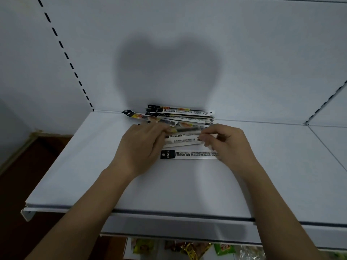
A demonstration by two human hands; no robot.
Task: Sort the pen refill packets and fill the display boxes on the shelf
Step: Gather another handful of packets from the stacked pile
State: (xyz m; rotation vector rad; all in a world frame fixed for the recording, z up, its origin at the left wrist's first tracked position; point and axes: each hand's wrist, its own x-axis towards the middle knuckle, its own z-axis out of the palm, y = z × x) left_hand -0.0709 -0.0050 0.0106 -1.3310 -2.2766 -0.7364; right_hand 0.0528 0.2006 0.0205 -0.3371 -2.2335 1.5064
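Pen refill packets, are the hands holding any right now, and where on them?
Both hands grip one packet by its ends: left hand at the left end, right hand pinching the right end.

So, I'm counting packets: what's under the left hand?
The left hand covers the left ends of several refill packets on the shelf. How many lie beneath it is hidden.

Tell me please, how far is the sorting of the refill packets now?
Early stage. One packet lies apart at the front of the shelf. The left hand and right hand hold another packet between them. The heap behind remains unsorted; no display boxes are visible.
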